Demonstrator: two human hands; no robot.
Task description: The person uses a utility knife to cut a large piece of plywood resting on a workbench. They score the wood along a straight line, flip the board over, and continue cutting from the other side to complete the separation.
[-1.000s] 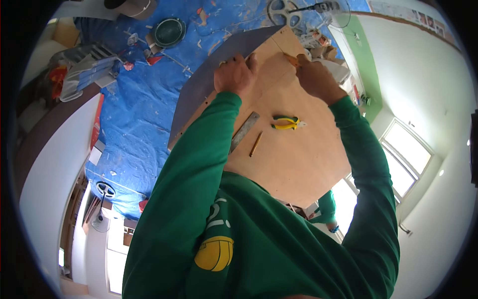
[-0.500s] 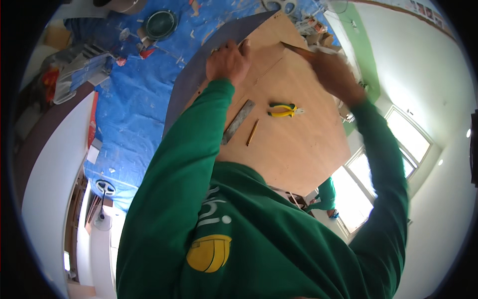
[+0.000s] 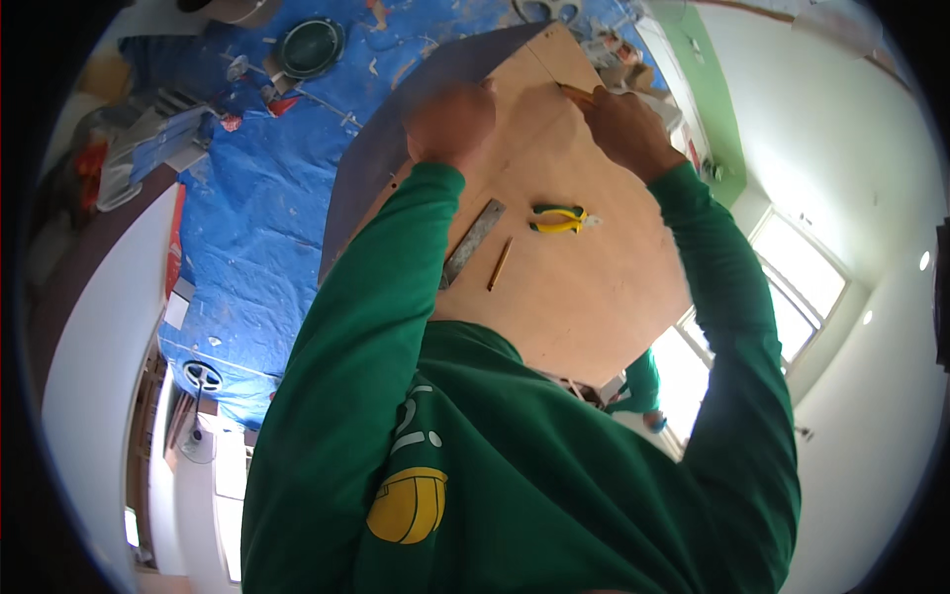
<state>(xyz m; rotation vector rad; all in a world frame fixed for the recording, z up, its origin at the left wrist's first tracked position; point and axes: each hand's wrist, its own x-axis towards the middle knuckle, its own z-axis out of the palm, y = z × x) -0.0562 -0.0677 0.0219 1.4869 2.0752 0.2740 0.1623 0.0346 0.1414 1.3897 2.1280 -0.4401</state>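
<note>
A large light-brown wooden board (image 3: 594, 267) lies in front of me, with a thin dark line running down from its far corner. My right hand (image 3: 629, 131) is closed around a handsaw (image 3: 578, 94); its narrow brownish blade meets the board at the near end of that line. Over the board's left edge is my left hand (image 3: 450, 124), its fingers smeared by motion. Yellow-and-green pliers (image 3: 560, 219) rest on the board between my arms. Closer to my left forearm lie a grey metal strip (image 3: 475, 241) and a pencil (image 3: 502, 264).
Blue sheeting (image 3: 262, 213) covers the floor at the left, with a dark round bucket (image 3: 311, 49) and scattered bits on it. Boxes and debris (image 3: 618, 59) sit beyond the far right corner. Another person's green sleeve (image 3: 643, 384) shows past the board's near right edge.
My right hand has moved in toward the board, leaving less of the handsaw's blade in sight. My left hand has blurred over the board's edge. The pliers, pencil and metal strip stay put.
</note>
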